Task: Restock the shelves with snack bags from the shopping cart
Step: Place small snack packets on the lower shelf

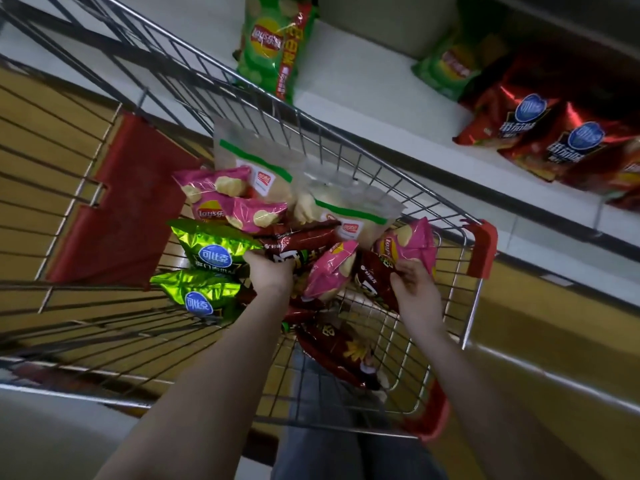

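Pink Lay's bags [221, 199], green Lay's [268, 46] on shelf [346, 74]

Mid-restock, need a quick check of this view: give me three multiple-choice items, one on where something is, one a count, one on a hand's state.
1. Where do the shiny lime-green bags lie?
A) on the shelf
B) in the cart, on the person's left side
C) on the floor

2. How many clear bags with a green stripe are in the cart?
A) one
B) two
C) four

3. What is the left hand doing?
A) hanging open outside the cart
B) resting flat on the shelf
C) gripping a dark red bag in the cart

Answers:
1 B: both lime-green bags sit inside the wire walls, left of the left hand.
2 B: two striped clear bags show at the far end of the cart.
3 C: its fingers curl over the dark red bag's edge.
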A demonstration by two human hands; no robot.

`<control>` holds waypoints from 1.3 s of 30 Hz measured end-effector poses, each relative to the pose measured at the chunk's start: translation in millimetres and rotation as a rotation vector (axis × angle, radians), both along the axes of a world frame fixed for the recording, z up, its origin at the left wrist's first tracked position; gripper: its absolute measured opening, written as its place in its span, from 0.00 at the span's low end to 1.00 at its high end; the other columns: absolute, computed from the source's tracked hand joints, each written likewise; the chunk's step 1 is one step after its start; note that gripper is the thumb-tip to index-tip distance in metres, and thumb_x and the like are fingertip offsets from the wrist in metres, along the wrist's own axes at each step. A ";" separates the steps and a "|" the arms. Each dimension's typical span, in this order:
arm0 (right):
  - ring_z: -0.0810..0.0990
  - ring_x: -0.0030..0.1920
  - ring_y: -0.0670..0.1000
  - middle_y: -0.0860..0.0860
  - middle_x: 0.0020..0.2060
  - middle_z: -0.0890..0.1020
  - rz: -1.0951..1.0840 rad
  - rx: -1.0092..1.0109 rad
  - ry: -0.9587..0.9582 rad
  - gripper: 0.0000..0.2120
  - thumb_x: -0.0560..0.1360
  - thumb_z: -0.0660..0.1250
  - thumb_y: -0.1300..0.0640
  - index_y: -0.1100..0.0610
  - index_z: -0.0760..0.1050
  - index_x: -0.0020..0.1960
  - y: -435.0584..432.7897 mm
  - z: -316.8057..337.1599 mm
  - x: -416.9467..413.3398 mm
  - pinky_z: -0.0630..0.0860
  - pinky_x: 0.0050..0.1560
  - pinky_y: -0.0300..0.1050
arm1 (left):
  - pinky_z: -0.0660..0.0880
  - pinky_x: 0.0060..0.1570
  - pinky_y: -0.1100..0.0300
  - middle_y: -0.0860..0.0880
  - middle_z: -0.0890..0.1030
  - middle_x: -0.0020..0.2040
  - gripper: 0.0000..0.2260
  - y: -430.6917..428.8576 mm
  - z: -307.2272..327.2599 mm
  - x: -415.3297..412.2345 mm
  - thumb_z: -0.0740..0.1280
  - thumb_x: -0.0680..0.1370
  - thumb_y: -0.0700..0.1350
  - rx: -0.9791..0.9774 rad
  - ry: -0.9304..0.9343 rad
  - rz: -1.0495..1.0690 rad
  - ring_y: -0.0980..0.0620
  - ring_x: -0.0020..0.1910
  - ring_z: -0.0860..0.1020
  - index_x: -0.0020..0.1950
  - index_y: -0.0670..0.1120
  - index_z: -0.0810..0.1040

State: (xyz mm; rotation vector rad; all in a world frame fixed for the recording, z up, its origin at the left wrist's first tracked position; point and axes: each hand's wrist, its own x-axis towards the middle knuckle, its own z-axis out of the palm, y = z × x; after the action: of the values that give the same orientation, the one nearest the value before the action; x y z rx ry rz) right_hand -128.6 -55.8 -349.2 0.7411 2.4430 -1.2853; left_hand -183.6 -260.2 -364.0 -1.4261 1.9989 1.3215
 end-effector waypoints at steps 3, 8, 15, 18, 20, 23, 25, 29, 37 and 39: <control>0.76 0.58 0.48 0.50 0.57 0.79 -0.012 -0.002 0.020 0.14 0.77 0.64 0.60 0.58 0.74 0.62 2.6 -2.6 5.4 0.68 0.58 0.39 | 0.71 0.51 0.57 0.43 0.77 0.55 0.24 4.9 -4.0 6.3 0.74 0.71 0.37 0.024 0.028 0.048 0.44 0.53 0.76 0.62 0.40 0.66; 0.76 0.57 0.46 0.49 0.58 0.78 -0.011 -0.002 0.031 0.14 0.77 0.64 0.59 0.56 0.73 0.63 7.0 -4.1 12.4 0.68 0.53 0.32 | 0.72 0.52 0.57 0.47 0.81 0.51 0.18 8.2 -5.6 11.9 0.77 0.69 0.43 0.003 0.063 0.044 0.48 0.51 0.77 0.57 0.42 0.77; 0.74 0.58 0.46 0.50 0.61 0.77 0.006 -0.018 0.073 0.16 0.77 0.65 0.60 0.56 0.72 0.64 12.1 16.9 26.6 0.69 0.52 0.33 | 0.77 0.50 0.55 0.49 0.83 0.46 0.11 2.8 31.7 25.8 0.77 0.69 0.46 0.014 0.302 0.051 0.51 0.45 0.80 0.47 0.46 0.79; 0.74 0.58 0.46 0.51 0.62 0.77 0.033 0.001 0.077 0.17 0.76 0.66 0.59 0.57 0.72 0.64 14.8 24.4 27.0 0.69 0.53 0.37 | 0.76 0.47 0.63 0.47 0.82 0.49 0.08 -1.2 60.8 25.8 0.75 0.71 0.46 0.030 0.491 0.059 0.55 0.46 0.80 0.47 0.47 0.80; 0.75 0.58 0.48 0.52 0.63 0.76 0.058 0.021 0.058 0.19 0.76 0.67 0.59 0.57 0.71 0.66 17.1 24.6 27.9 0.70 0.53 0.38 | 0.73 0.44 0.70 0.50 0.82 0.50 0.09 -2.0 78.9 24.5 0.73 0.74 0.45 0.083 0.580 0.058 0.63 0.45 0.79 0.52 0.47 0.78; 0.75 0.59 0.53 0.55 0.64 0.74 0.163 0.111 0.009 0.24 0.74 0.69 0.59 0.57 0.69 0.68 18.3 15.9 27.9 0.74 0.56 0.45 | 0.70 0.42 0.78 0.60 0.77 0.51 0.14 -0.8 92.0 24.2 0.68 0.78 0.44 0.202 0.622 0.082 0.72 0.45 0.75 0.61 0.49 0.71; 0.74 0.61 0.56 0.56 0.64 0.72 0.258 0.210 -0.063 0.28 0.72 0.71 0.58 0.57 0.66 0.69 15.8 8.5 25.8 0.75 0.57 0.49 | 0.69 0.45 0.79 0.60 0.75 0.56 0.20 0.8 90.6 28.1 0.65 0.79 0.45 0.247 0.621 0.106 0.71 0.51 0.74 0.70 0.49 0.65; 0.67 0.67 0.61 0.57 0.67 0.68 0.386 0.369 -0.211 0.36 0.69 0.74 0.56 0.55 0.61 0.71 7.3 -1.0 20.5 0.71 0.62 0.54 | 0.61 0.71 0.55 0.49 0.61 0.76 0.31 -1.3 85.1 33.4 0.61 0.81 0.54 0.304 0.565 0.286 0.50 0.74 0.63 0.79 0.49 0.50; 0.74 0.60 0.60 0.59 0.64 0.69 0.277 0.354 -0.080 0.35 0.70 0.70 0.66 0.50 0.62 0.72 7.1 4.9 19.7 0.78 0.53 0.51 | 0.71 0.65 0.46 0.50 0.81 0.54 0.35 -7.5 93.0 33.3 0.60 0.74 0.66 0.345 0.590 0.330 0.51 0.53 0.79 0.76 0.49 0.60; 0.78 0.55 0.57 0.58 0.60 0.75 0.199 0.290 0.018 0.32 0.69 0.73 0.63 0.53 0.64 0.70 11.6 22.7 19.1 0.79 0.49 0.49 | 0.71 0.64 0.42 0.52 0.82 0.50 0.40 -2.2 103.1 33.9 0.63 0.69 0.69 0.402 0.568 0.309 0.51 0.50 0.80 0.75 0.50 0.63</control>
State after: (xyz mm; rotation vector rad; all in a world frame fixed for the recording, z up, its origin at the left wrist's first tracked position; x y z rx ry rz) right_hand -109.5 -44.2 -326.5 0.5355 2.6718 -0.8804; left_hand -149.7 -262.3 -260.9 -1.2916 1.6899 2.3237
